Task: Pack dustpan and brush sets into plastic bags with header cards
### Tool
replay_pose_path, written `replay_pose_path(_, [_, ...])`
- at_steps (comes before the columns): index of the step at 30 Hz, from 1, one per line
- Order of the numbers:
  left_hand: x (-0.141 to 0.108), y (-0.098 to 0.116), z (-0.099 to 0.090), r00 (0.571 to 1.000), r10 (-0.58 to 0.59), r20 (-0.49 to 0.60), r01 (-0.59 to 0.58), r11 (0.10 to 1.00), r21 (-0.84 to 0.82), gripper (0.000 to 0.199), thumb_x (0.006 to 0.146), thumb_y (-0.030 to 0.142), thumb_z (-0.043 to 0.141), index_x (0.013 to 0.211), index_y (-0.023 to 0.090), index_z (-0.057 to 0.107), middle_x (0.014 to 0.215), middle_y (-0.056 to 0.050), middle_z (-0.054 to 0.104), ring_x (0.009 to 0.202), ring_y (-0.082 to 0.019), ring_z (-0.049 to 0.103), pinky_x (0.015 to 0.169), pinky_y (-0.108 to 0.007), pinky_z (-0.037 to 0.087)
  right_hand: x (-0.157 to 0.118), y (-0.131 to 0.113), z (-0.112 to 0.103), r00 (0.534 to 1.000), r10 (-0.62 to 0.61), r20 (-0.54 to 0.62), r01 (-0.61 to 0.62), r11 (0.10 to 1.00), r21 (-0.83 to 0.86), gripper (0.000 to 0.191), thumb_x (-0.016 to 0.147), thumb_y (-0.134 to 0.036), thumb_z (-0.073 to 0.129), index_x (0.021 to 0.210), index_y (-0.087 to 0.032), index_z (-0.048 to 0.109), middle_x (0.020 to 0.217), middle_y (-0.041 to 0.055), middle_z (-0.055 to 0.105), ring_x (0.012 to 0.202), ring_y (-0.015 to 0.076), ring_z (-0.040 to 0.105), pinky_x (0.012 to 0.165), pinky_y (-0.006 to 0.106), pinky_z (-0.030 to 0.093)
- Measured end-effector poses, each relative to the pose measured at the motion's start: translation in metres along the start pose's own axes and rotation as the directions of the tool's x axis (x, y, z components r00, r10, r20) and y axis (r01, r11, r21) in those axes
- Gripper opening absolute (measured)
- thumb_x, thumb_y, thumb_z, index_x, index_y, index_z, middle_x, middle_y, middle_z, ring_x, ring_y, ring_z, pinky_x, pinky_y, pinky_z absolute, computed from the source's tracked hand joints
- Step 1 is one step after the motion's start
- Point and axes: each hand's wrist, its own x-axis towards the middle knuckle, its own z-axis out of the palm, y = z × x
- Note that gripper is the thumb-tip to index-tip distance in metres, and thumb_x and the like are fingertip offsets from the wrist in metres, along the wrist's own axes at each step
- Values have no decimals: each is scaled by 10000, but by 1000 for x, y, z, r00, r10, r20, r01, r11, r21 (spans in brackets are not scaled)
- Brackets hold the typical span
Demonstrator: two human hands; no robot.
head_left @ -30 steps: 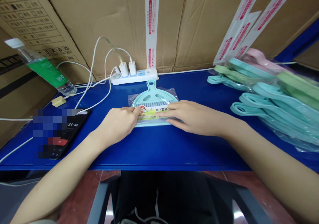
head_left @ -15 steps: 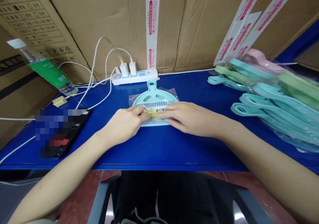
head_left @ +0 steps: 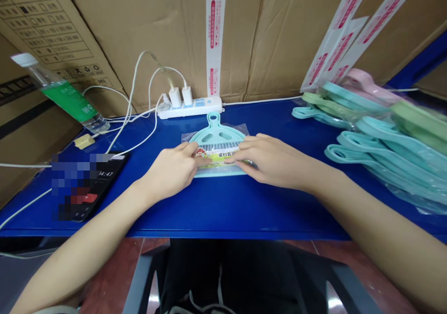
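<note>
A light-blue dustpan and brush set in a clear bag lies flat on the blue table, its looped handle towards the back. Across its lower part runs a yellow and white label with printed characters. My left hand is at the label's left end, fingers bent together over the edge of the set. From the right, my right hand reaches over the other end, index finger on the label and fingers partly spread. Whether either hand pinches the bag is hard to make out.
Several bagged blue, green and pink sets are piled at the right. A power strip with white cables stands behind. At the left are a phone and a leaning bottle. Cardboard boxes line the back.
Both hands have shifted slightly on the set, the right one a little upwards with its fingers more bent. More of the label now shows between them.
</note>
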Motion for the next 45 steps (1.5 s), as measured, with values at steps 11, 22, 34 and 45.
replay_pose_path(11, [-4,-20,-4,997,-75,28,77,992,-102,458,879,116,439,1111,383,731,811,-18,599,790,-162,639,672,-247,508,-11,15,-10,974,214,74,-210,976,-57,311,847,-224,519,973,-284,797,832,14,785,664,193,636,594,319,439])
replay_pose_path(22, [-8,-30,-13,961,-214,173,233,967,-99,446,846,154,419,1030,365,766,817,-6,654,687,-164,639,585,-251,440,-14,16,-18,946,304,115,-299,952,-61,358,786,-194,543,982,-351,797,558,-27,658,501,143,523,506,260,346])
replay_pose_path(34, [-3,-23,-7,959,-255,126,270,955,-120,443,812,131,345,901,274,755,985,3,741,882,-234,702,729,-320,514,-11,13,-20,914,396,88,-392,918,-64,278,776,-220,512,821,-297,775,535,-27,547,509,130,490,481,242,261])
replay_pose_path(45, [-3,-15,-2,968,-167,187,180,982,-57,350,986,317,297,1050,190,616,964,-76,742,861,-284,718,688,-360,515,-3,4,-17,916,374,148,-359,926,-120,249,893,-202,352,806,-215,585,655,15,618,572,154,510,514,264,249])
